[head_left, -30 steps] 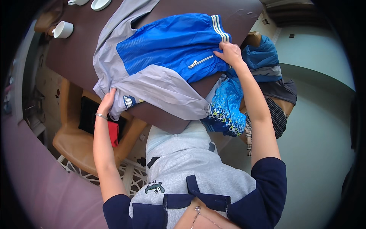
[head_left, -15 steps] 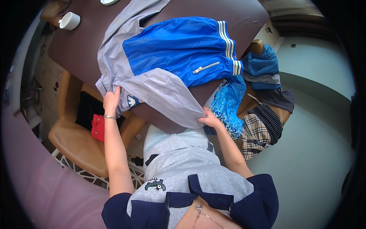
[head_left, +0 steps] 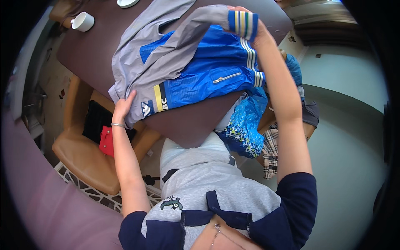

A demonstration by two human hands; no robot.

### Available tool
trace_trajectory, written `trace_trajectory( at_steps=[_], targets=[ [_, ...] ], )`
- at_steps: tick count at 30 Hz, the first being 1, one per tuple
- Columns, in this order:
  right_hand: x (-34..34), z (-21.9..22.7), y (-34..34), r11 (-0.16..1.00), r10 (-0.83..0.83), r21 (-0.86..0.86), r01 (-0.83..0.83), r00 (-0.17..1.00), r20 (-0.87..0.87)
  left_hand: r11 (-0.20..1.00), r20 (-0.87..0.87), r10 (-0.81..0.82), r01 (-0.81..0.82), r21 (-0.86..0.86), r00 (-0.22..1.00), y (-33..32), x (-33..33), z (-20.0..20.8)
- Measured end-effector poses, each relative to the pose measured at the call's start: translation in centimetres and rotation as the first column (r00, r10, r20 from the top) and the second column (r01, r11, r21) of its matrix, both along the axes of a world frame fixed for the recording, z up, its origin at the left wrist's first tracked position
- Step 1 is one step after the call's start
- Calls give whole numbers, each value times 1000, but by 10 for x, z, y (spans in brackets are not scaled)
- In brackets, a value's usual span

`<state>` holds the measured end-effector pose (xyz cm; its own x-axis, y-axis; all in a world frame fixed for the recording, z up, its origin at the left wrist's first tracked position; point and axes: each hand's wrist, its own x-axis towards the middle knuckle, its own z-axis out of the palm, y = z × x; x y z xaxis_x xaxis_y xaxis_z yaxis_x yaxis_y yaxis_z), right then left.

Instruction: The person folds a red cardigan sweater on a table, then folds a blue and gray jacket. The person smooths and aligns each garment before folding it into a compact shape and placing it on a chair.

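Note:
A grey and blue zip jacket (head_left: 216,54) lies spread on the dark brown table, with striped ribbing at its hem. My right hand (head_left: 259,36) is closed on the end of its near grey sleeve, by the striped cuff (head_left: 243,26). That sleeve is lifted and stretched across the jacket's body toward the far side. At the jacket's left near edge, by the shoulder and collar, my left hand (head_left: 123,109) grips the grey cloth. Its thumb lies on top, and the other fingers are mostly hidden. A slanting pocket zipper (head_left: 227,78) faces up.
A white cup (head_left: 83,21) and a white dish (head_left: 127,2) stand on the table's far left. Blue patterned clothing (head_left: 246,125) hangs beside the table's right edge, near checked cloth (head_left: 271,148). A tan chair (head_left: 85,156) with a red item (head_left: 106,141) is at left.
My right hand has carried the sleeve end up and away, folding it over the jacket and uncovering the yellow-striped side. My left hand has stayed near the shoulder.

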<state>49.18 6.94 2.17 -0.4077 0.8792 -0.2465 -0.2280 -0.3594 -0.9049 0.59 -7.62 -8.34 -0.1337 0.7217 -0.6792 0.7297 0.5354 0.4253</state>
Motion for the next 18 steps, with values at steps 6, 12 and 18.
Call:
trace_trajectory(
  at_steps=[6,12,18],
  targets=[
    [43,8,-23,699,429,-3,-715,416,802,998,-32,-12,14,58,999,-13,3,2],
    [56,-49,-99,878,274,-146,-455,231,934,992,-164,-59,77,103,985,-18,11,-4],
    [34,-52,-144,963,-91,55,-264,-126,988,990,-131,-18,36,139,991,-22,-1,-6]
  ],
)
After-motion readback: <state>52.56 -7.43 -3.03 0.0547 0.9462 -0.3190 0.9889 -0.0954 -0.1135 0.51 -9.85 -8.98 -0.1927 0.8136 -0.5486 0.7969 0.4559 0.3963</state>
